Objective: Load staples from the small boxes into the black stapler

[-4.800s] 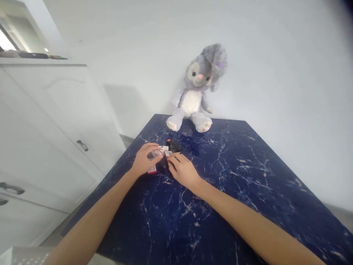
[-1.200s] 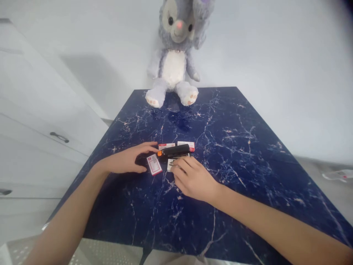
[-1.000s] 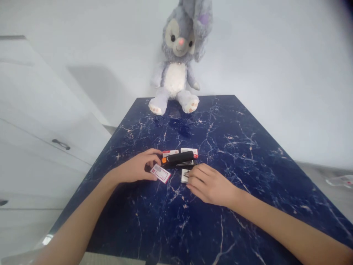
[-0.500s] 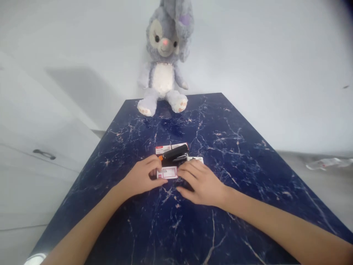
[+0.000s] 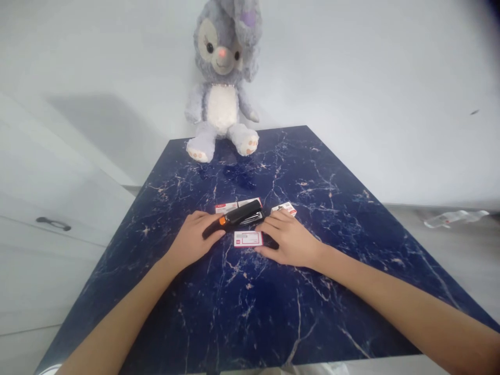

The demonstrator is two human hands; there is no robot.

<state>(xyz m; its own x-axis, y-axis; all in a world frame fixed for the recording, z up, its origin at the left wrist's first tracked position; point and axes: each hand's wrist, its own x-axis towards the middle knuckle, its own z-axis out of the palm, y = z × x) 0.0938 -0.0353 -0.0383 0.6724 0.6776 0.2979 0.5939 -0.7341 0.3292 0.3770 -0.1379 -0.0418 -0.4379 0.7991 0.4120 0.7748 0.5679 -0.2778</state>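
Note:
A black stapler (image 5: 244, 212) with an orange band lies aslant in the middle of the table. My left hand (image 5: 194, 234) is closed around its left end, thumb in front. My right hand (image 5: 291, 237) curls its fingers beside the stapler's right end. Under those fingers a black piece (image 5: 270, 241) shows in part; its kind is hidden. Between the hands, in front of the stapler, lies a small white-and-red box (image 5: 249, 239). Behind the stapler is a longer white-and-red box (image 5: 234, 204), partly covered. Another small white box (image 5: 288, 207) sits just beyond my right knuckles.
A grey plush rabbit (image 5: 222, 104) sits at the far edge of the dark blue marbled table (image 5: 250, 312), against the wall. To the left is a white cabinet front with a dark handle (image 5: 53, 224). A clear plastic wrapper (image 5: 455, 219) lies off the table at right.
My left hand has left the small white-and-red box and now holds the stapler's end. That box sits further right, and the small white box behind my right hand is turned and more exposed.

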